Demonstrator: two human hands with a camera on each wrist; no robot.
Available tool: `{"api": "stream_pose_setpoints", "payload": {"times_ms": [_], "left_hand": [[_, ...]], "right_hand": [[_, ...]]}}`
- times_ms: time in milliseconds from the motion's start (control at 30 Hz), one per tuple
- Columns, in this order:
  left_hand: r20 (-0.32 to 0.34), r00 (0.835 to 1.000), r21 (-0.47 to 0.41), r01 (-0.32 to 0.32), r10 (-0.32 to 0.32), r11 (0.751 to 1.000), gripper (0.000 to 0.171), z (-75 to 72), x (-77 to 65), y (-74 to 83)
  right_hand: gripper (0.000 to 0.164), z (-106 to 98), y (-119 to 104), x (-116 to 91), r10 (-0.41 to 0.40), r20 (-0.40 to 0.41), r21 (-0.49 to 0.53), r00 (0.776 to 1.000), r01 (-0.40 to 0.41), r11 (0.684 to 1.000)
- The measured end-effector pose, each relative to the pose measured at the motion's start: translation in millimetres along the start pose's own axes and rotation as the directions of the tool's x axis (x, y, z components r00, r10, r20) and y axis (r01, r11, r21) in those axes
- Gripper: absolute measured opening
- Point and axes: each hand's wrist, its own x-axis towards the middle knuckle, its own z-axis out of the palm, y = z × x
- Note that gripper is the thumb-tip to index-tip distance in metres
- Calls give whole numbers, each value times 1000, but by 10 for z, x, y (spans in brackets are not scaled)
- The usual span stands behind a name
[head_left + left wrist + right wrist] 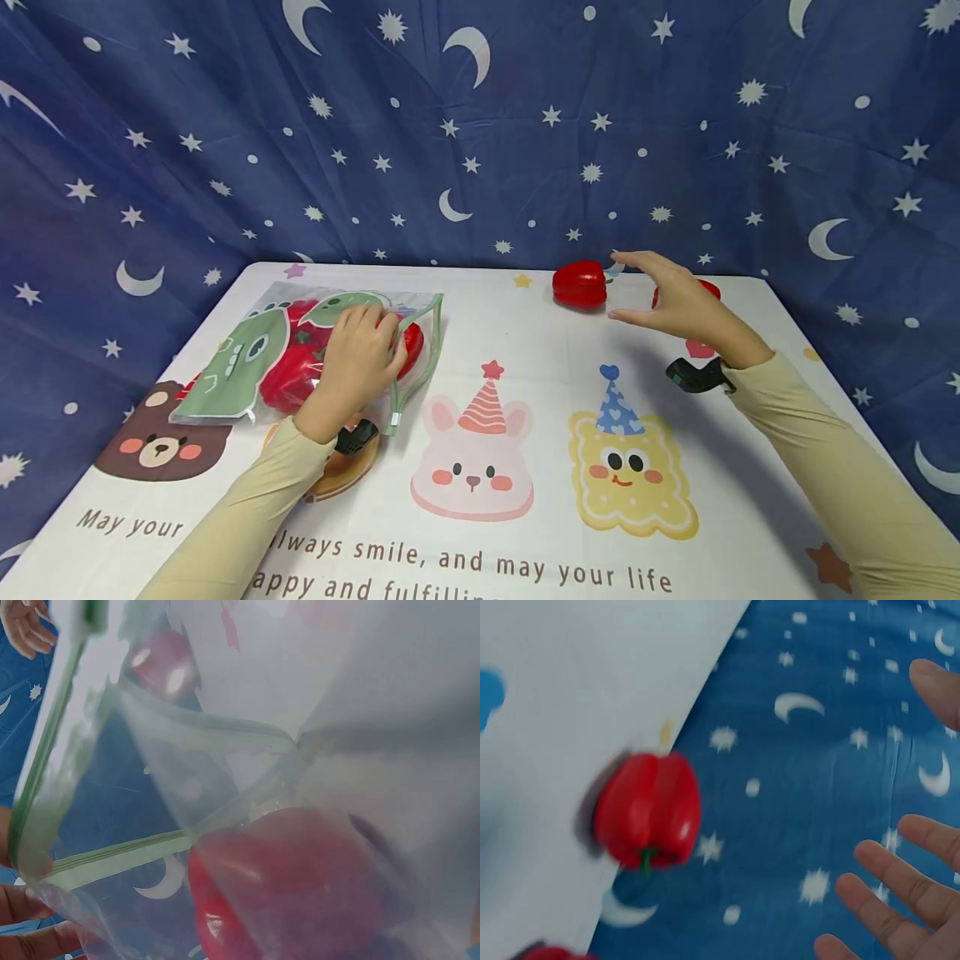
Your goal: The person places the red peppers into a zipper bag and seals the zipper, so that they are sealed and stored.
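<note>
A clear zip bag [412, 392] with green dinosaur prints lies on its side at the left of the table, with red bell peppers [292, 379] inside. My left hand [360, 354] grips the bag near its green-edged mouth. In the left wrist view, its fingers [22, 904] hold the edge of the film, and one pepper [292, 885] shows blurred through the plastic. At the back of the table lies a loose red bell pepper [580, 285] with a green stem. My right hand [675, 300] is just right of it, thumb and fingers spread apart, holding nothing.
Another red pepper [707, 288] lies behind the right hand, partly hidden by it. The white tablecloth [517, 350] carries printed cartoon animals and lettering. A blue curtain [525, 125] with moons and stars hangs right behind the table's back edge.
</note>
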Motion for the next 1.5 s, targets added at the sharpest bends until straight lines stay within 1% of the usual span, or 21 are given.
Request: {"api": "stream_pose_setpoints", "payload": {"times_ms": [100,200,367,467,633,800,1000,1200,1300,1467,1500], "left_hand": [[-2,1000,-2,3,-3,1000,16,-3,-2,-7],[-4,1000,0,1,-1,1000,16,-7,-2,-10],[-6,1000,3,-4,4,1000,16,-13,-2,-10],[-1,1000,1,0,0,1000,16,-21,1,-7],[8,1000,-6,9,-9,1000,18,-22,5,-6],[10,1000,-1,11,-11,1000,19,-31,6,-5],[1,1000,0,8,-8,1000,18,-27,2,-14],[-22,1000,-1,-1,1,1000,20,-15,-2,-19],[-24,1000,1,-1,1,1000,21,-14,-3,-21],[-4,1000,4,11,-11,1000,23,-24,0,-18],[-3,1000,6,11,-11,1000,22,-27,1,-16]], "right_hand": [[78,-84,154,-54,80,-4,19,997,-80,997],[78,-124,348,-87,164,4,37,986,-164,986],[78,-100,704,-106,264,24,54,964,-264,963],[79,-51,870,-125,304,18,66,953,-304,950],[82,34,1077,-169,334,-31,67,942,-331,941],[86,114,1235,-190,363,-66,77,929,-358,931],[91,191,1376,-232,429,-67,139,901,-417,898],[95,250,1484,-281,472,-58,189,880,-455,870],[95,282,1515,-298,483,-58,194,874,-465,864],[93,352,1560,-312,497,-70,199,865,-476,857],[92,366,1568,-314,508,-72,205,858,-486,850]]}}
